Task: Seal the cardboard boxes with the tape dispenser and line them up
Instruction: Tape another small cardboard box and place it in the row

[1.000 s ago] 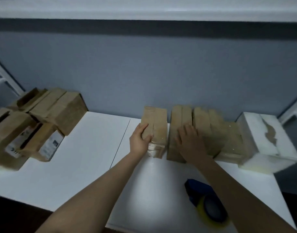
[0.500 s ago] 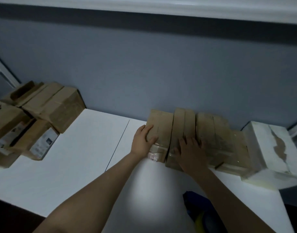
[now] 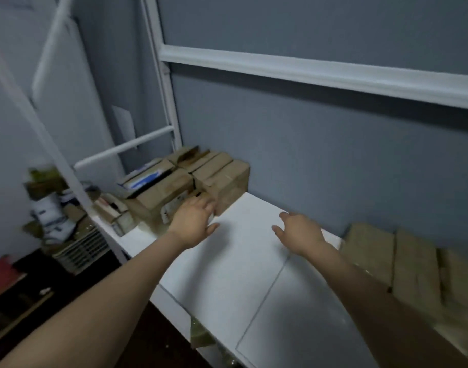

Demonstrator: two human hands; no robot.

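A pile of brown cardboard boxes sits at the far left end of the white table, against the grey wall. My left hand reaches toward the pile, fingers spread and relaxed, fingertips at the front box with a printed label. My right hand hovers open above the table's middle, holding nothing. The row of taped boxes stands at the right by the wall, partly behind my right forearm. The tape dispenser is out of view.
White metal frame bars rise at the table's left end. Beyond the edge lie more clutter, papers and a white vent grille on the floor. A seam splits the tabletop.
Both hands have left the lined-up boxes and swung left. The view has turned left, so the unsealed pile is now ahead and the tape dispenser has dropped out of sight.
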